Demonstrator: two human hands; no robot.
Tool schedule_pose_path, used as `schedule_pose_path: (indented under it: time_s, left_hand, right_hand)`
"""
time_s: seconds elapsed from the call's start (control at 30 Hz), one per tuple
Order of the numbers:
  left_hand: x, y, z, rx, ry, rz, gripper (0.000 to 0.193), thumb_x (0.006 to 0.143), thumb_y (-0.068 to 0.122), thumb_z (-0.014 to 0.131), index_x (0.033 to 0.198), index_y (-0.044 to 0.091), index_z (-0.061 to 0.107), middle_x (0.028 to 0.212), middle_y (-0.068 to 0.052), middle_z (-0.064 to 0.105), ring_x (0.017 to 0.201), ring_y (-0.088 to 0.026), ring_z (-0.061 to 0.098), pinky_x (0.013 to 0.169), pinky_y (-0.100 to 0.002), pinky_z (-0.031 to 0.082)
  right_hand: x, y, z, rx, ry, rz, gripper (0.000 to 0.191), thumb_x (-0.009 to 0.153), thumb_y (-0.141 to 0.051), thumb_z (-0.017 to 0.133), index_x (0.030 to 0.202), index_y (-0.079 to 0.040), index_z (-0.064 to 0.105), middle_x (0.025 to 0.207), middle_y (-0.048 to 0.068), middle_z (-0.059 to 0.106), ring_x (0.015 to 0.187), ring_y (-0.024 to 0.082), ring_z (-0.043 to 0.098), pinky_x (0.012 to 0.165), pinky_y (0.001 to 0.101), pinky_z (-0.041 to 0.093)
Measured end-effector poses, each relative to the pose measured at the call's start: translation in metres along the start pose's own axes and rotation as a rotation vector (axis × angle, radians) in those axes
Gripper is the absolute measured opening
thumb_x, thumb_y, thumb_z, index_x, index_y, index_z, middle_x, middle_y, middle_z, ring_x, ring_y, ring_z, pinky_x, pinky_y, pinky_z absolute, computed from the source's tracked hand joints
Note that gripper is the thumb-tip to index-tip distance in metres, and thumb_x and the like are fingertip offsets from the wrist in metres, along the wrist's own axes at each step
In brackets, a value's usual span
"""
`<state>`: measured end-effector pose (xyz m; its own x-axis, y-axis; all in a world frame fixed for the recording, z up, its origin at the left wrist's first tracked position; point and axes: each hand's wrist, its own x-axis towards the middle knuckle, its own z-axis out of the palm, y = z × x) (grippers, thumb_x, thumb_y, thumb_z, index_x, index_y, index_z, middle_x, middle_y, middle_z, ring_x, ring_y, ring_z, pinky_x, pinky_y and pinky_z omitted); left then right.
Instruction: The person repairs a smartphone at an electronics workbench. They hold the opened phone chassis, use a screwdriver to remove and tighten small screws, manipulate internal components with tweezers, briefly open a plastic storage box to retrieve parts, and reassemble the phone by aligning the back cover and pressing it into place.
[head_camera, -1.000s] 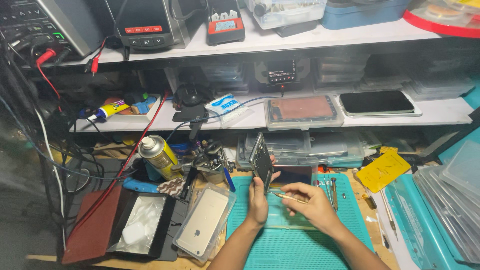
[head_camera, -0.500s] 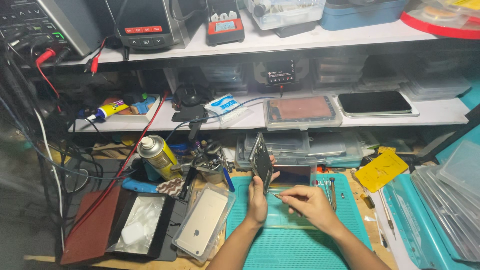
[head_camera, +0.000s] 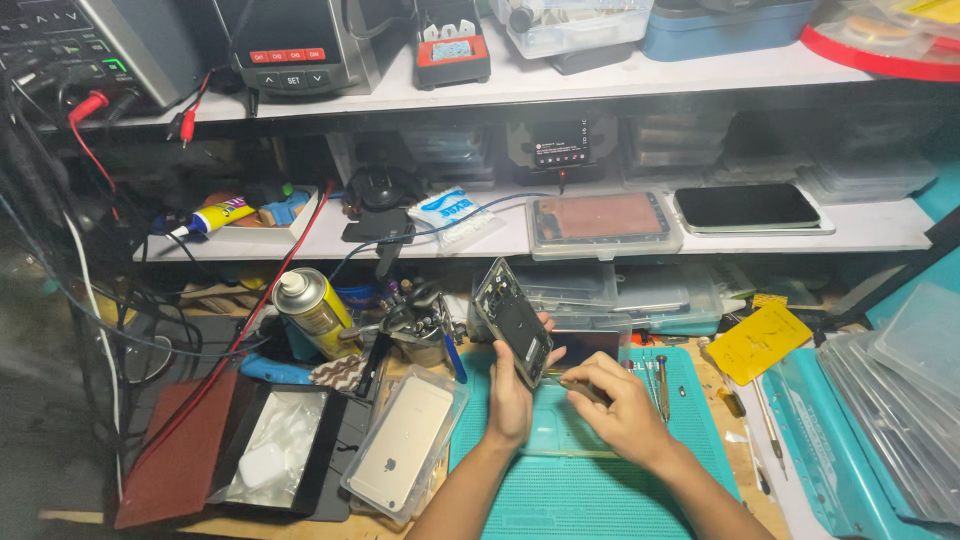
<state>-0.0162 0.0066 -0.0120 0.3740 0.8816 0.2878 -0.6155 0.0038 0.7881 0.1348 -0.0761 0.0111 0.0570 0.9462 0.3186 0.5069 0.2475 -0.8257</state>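
Teal mat (head_camera: 600, 500) with ribbed pattern; black phone (head_camera: 512, 322); yellow spray can (head_camera: 312, 310), white cap; gold phone (head_camera: 400, 442); yellow note (head_camera: 760, 342); red cable (head_camera: 250, 320); white shelf (head_camera: 880, 228).

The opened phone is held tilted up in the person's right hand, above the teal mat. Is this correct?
Not quite. The head view shows the opened phone held tilted up in the left hand, above the teal mat. The right hand holds a thin tool beside it.
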Motion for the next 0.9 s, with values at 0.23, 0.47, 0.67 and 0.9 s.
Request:
schedule_pose_path:
  time_s: [0.23,0.47,0.67,0.9]
  left_hand:
    - [0.005,0.011,-0.002,-0.188,0.044,-0.133,0.08,0.103,0.063,0.016,0.142,0.003,0.05,0.132,-0.019,0.064,0.122,-0.033,0.064,0.089,-0.047,0.061]
    - [0.01,0.013,-0.007,-0.001,0.17,-0.035,0.065,0.106,0.048,0.028,0.132,-0.003,0.059,0.128,-0.02,0.067,0.12,-0.031,0.067,0.084,-0.047,0.065]
    - [0.009,0.008,-0.01,0.128,0.181,0.08,0.057,0.107,0.039,0.035,0.131,-0.006,0.06,0.129,-0.019,0.067,0.121,-0.029,0.067,0.087,-0.044,0.065]
    - [0.009,0.01,-0.007,0.082,0.191,0.06,0.054,0.107,0.038,0.036,0.13,-0.005,0.06,0.128,-0.019,0.067,0.119,-0.029,0.068,0.085,-0.045,0.066]
  right_hand:
    - [0.005,-0.011,-0.011,-0.015,-0.072,0.058,0.032,0.089,-0.012,0.064,0.12,-0.009,0.066,0.078,0.004,0.062,0.063,0.013,0.056,0.058,0.0291,0.045]
    - [0.003,0.002,-0.014,-0.141,-0.156,-0.093,0.023,0.098,-0.02,0.06,0.114,-0.006,0.066,0.09,0.014,0.074,0.079,0.031,0.071,0.068,0.04,0.055]
    - [0.001,0.029,-0.007,-0.493,-0.192,-0.119,0.021,0.089,-0.024,0.063,0.084,-0.004,0.069,0.081,0.016,0.069,0.078,0.039,0.066,0.071,0.0502,0.052]
    - [0.0,0.034,0.004,-0.709,-0.304,-0.083,0.027,0.088,-0.036,0.07,0.082,-0.01,0.074,0.073,0.013,0.067,0.072,0.036,0.067,0.067,0.0494,0.053]
